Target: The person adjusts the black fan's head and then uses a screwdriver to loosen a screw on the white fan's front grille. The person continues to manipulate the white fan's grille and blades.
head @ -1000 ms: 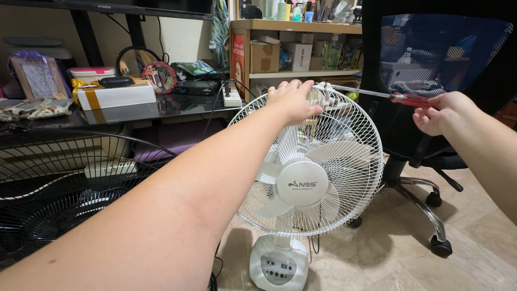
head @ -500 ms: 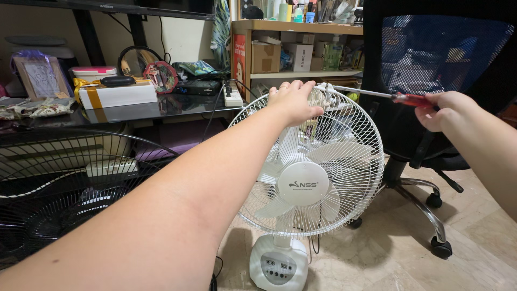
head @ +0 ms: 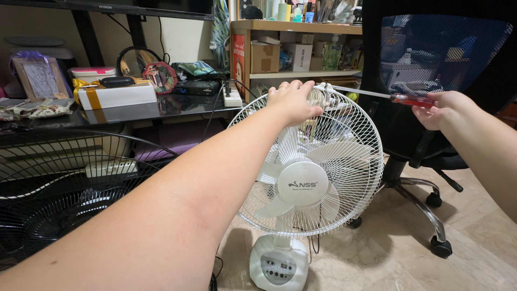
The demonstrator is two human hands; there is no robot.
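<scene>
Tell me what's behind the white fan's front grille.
Behind the front grille of the white fan: pale blades and a round hub. The motor is hidden behind that hub.

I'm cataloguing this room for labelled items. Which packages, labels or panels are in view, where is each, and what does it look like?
White box: on the dark table at left, long, flat, gold ribbon.
Cardboard boxes: middle shelf of the wooden rack, brown, squarish.
Round badge: centre of the white fan's grille, white with dark print.
Control panel: front of the fan's base, grey, with small buttons.
</scene>
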